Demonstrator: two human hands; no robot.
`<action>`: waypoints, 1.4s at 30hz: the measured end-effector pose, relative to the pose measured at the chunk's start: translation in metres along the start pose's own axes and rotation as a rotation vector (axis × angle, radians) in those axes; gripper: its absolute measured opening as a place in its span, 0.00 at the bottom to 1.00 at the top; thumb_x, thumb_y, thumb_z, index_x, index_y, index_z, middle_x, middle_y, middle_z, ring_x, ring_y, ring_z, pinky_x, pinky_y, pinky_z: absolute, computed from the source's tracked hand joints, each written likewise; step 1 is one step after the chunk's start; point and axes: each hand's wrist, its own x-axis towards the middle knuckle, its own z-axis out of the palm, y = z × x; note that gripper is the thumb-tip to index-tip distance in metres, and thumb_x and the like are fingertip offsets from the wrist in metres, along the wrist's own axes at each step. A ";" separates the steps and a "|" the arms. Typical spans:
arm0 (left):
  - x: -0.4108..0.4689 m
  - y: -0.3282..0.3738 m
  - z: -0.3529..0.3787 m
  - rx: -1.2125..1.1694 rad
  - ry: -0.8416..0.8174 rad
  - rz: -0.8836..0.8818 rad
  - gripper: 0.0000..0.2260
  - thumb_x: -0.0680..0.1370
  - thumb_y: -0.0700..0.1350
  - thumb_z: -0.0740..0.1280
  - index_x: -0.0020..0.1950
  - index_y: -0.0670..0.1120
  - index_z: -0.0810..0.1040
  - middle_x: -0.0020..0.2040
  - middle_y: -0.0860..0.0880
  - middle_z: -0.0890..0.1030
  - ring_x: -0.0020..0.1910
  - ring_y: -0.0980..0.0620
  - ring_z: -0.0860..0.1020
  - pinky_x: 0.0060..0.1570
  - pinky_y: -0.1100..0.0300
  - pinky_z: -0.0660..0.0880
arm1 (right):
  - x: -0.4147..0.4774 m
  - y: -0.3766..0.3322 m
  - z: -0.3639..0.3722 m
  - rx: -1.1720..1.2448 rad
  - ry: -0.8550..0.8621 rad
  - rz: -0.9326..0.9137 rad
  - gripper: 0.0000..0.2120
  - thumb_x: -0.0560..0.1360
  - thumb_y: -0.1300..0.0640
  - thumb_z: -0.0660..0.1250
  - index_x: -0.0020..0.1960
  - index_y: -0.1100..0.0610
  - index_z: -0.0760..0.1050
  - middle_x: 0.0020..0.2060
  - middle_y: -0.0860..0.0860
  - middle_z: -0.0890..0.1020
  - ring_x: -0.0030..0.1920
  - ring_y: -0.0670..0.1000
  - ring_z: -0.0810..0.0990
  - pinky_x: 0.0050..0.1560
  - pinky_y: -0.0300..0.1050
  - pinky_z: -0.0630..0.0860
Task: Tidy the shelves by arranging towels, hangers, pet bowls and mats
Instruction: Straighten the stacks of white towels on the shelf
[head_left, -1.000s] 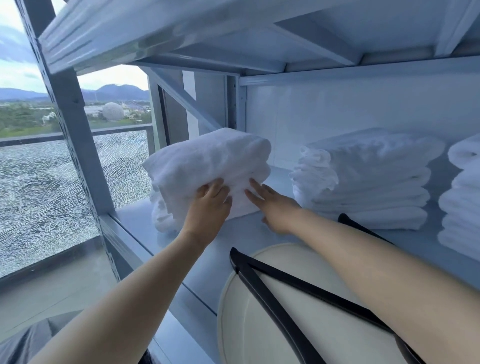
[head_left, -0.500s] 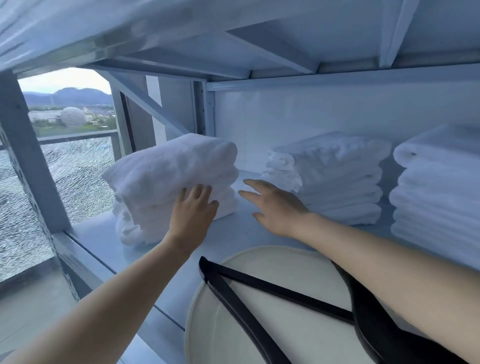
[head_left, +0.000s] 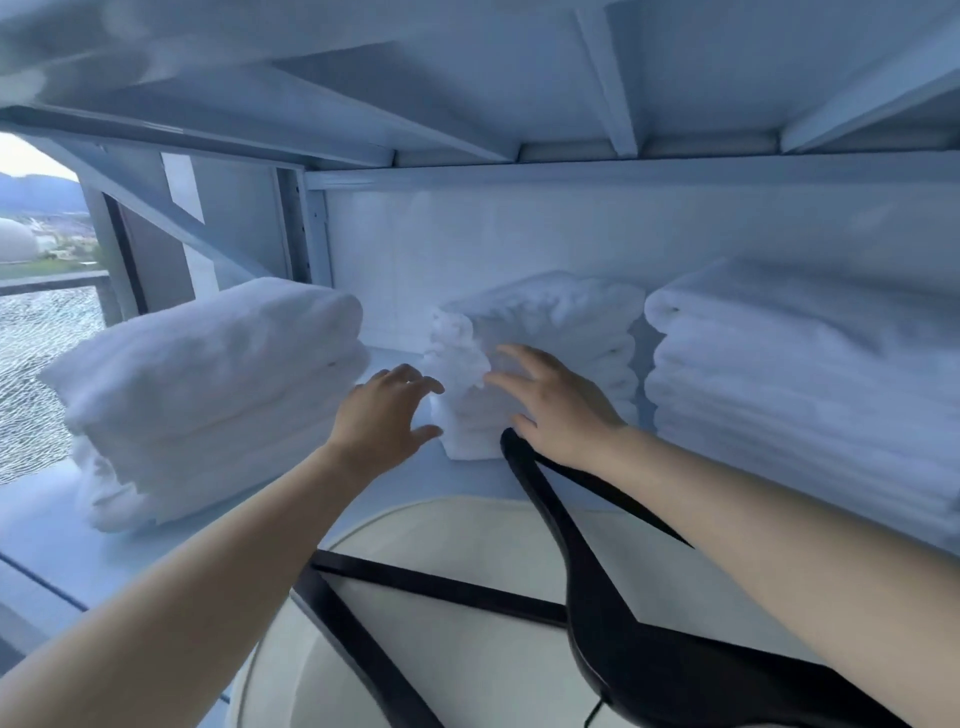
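Three stacks of folded white towels sit on the pale blue shelf (head_left: 47, 540): a left stack (head_left: 208, 395), a smaller middle stack (head_left: 550, 332) at the back, and a right stack (head_left: 800, 379). My left hand (head_left: 382, 421) hovers with spread fingers just left of the middle stack's front corner. My right hand (head_left: 556, 405) reaches with straight fingers onto that stack's front face. Neither hand holds anything. Black hangers (head_left: 576, 561) lie across a round cream mat (head_left: 467, 670) at the shelf's front, under my right wrist.
The shelf above (head_left: 467, 78) hangs low over the towels. A metal upright (head_left: 306, 228) and a diagonal brace stand at the back left. Beyond the left end is a window with cracked glass (head_left: 31, 364).
My left hand has come off the left towel stack and moved right. My right hand has gone further back to the middle stack. The view has shifted right.
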 end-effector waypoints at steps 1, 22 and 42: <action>0.002 0.003 0.001 -0.007 0.000 0.007 0.21 0.72 0.55 0.69 0.64 0.57 0.71 0.64 0.55 0.72 0.60 0.51 0.72 0.49 0.56 0.71 | -0.002 0.006 0.001 -0.005 -0.001 0.012 0.24 0.76 0.61 0.62 0.70 0.50 0.64 0.75 0.48 0.54 0.73 0.50 0.54 0.55 0.50 0.74; 0.014 0.022 0.037 -0.105 -0.090 -0.018 0.33 0.69 0.49 0.73 0.70 0.47 0.63 0.68 0.50 0.69 0.55 0.46 0.75 0.46 0.54 0.75 | -0.006 0.057 0.026 -0.043 -0.134 0.068 0.43 0.71 0.65 0.70 0.76 0.45 0.48 0.75 0.41 0.42 0.74 0.49 0.49 0.57 0.43 0.73; 0.012 0.027 0.018 -0.012 -0.045 -0.008 0.16 0.71 0.43 0.66 0.58 0.47 0.73 0.50 0.49 0.79 0.42 0.46 0.77 0.37 0.57 0.72 | 0.002 0.069 0.029 -0.031 -0.146 -0.087 0.50 0.67 0.80 0.59 0.75 0.42 0.45 0.75 0.42 0.41 0.75 0.51 0.47 0.56 0.49 0.76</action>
